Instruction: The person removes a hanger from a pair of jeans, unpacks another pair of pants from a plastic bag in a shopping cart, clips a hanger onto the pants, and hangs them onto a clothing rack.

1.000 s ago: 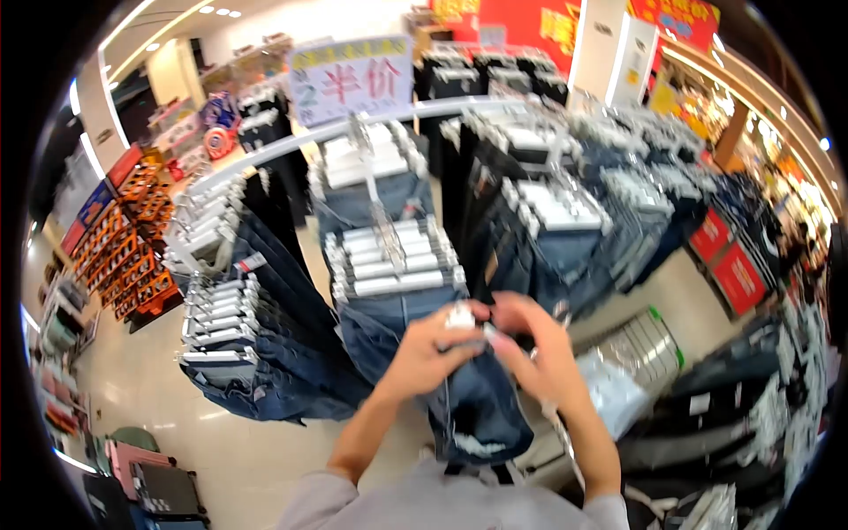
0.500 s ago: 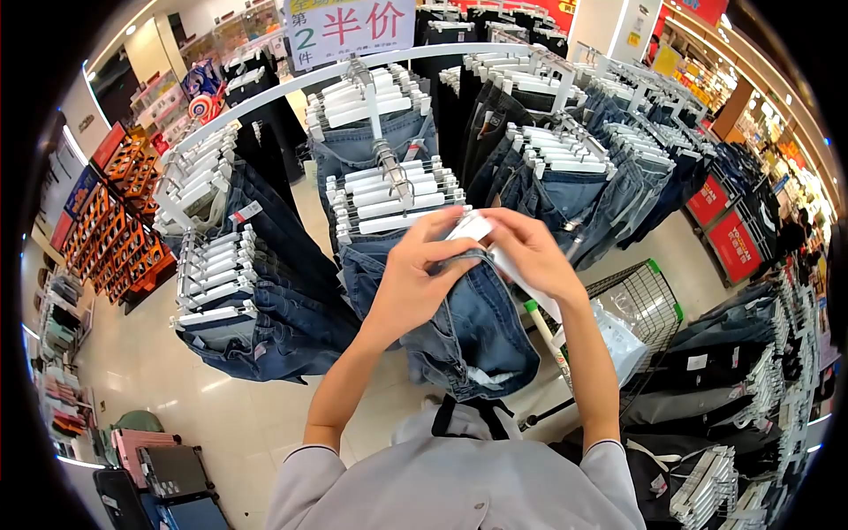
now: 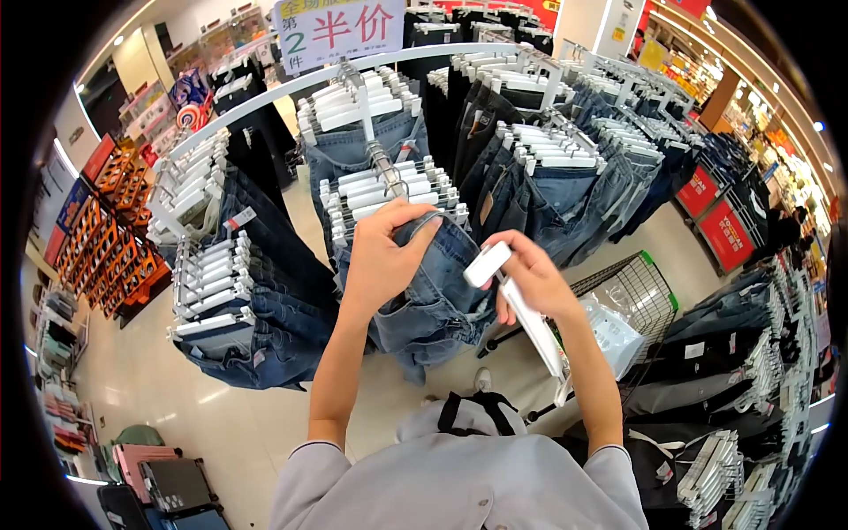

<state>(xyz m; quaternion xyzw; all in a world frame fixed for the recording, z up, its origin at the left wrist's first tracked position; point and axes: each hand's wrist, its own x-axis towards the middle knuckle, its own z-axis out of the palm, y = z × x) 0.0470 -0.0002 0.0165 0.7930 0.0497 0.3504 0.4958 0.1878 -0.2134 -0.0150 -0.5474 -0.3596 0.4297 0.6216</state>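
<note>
Our left hand [image 3: 389, 252] gripped jeans [image 3: 442, 287] by the waistband [image 3: 459, 235] | our right hand [image 3: 534, 274] held a white hanger [image 3: 530, 327] | cart [image 3: 658, 296] stood right of it

Left grip [image 3: 385, 251] holds jeans [image 3: 449, 269], right grip [image 3: 537, 279] a hanger [image 3: 531, 329].

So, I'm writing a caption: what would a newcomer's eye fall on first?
Probably the white hanger in the right fingers, just right of centre, beside the jeans in the left fingers. Next, the large sign with red characters at the top, then the orange display at far left.
</note>
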